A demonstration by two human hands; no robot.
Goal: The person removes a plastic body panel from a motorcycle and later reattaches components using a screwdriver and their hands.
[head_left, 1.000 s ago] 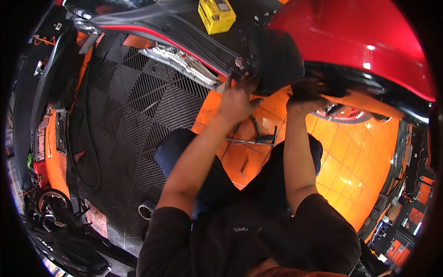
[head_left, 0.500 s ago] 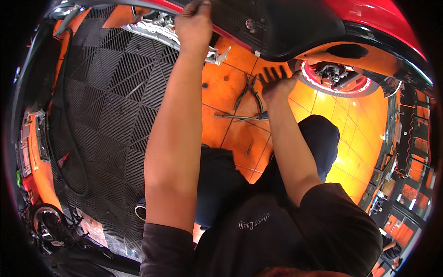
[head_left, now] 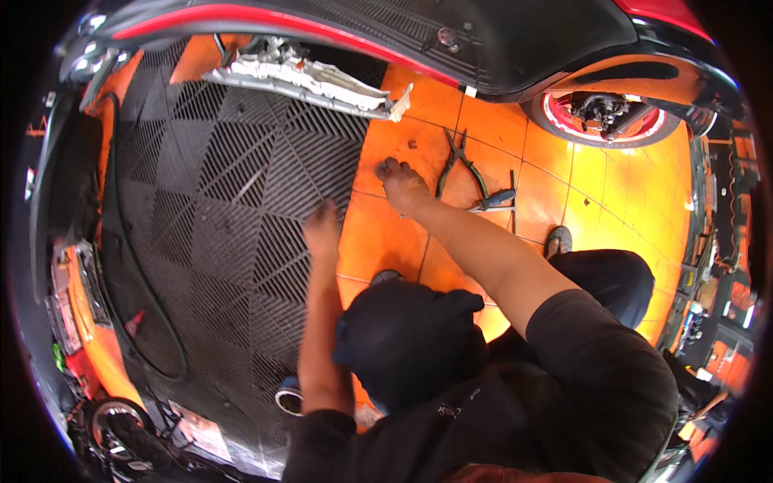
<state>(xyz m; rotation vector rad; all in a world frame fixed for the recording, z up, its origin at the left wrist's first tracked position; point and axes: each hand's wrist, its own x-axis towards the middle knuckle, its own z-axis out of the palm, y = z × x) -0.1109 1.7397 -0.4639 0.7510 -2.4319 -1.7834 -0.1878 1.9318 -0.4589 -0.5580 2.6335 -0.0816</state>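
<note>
Left hand (head_left: 322, 224): blurred, grip can't be told | right hand (head_left: 403, 185): curled, contents unclear | pliers (head_left: 457, 150) unheld on orange tiles (head_left: 543, 189) | silver piece (head_left: 310, 78) below scooter footboard (head_left: 378, 30); work looks unfinished

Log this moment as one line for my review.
left hand: blurred, over black floor mat | right hand: curled, over orange tiles, contents unclear | nearby: open pliers, blue-handled tool | rest: red-rimmed wheel

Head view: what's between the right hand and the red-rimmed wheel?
Pliers, handles spread, lie on the orange tiles between the right hand and the wheel; the head view shows it.
</note>
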